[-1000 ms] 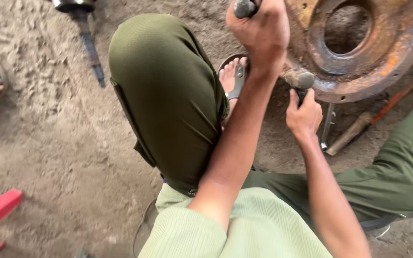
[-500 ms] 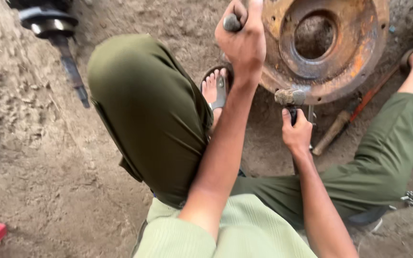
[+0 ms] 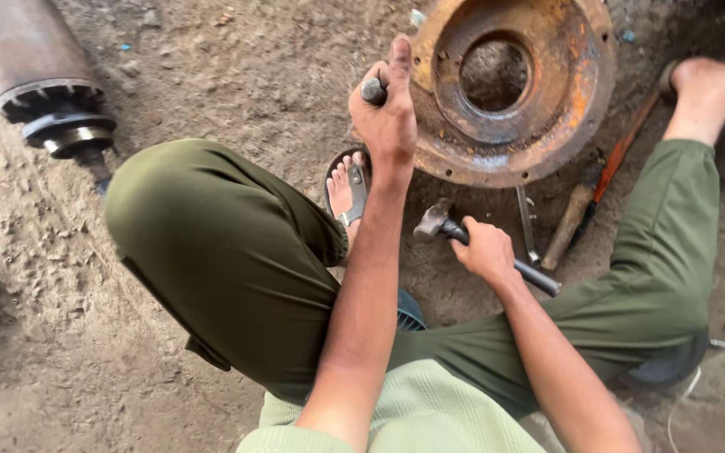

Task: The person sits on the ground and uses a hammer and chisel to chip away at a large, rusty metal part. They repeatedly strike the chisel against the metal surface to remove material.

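A rusty round hub (image 3: pixel 509 84) lies on the dirt floor (image 3: pixel 211 75). At its left rim the left hand (image 3: pixel 389 117) keeps a tight grip on a metal rod (image 3: pixel 372 90). Just below the hub, the right hand (image 3: pixel 485 249) grips a hammer (image 3: pixel 440 222), head toward the rim.

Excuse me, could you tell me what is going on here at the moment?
A person sits on the dirt ground with a rusty round metal hub in front of them. The left hand holds a short metal rod against the hub's rim. The right hand grips a hammer, its head just below the hub. A wooden-handled tool lies beside it.
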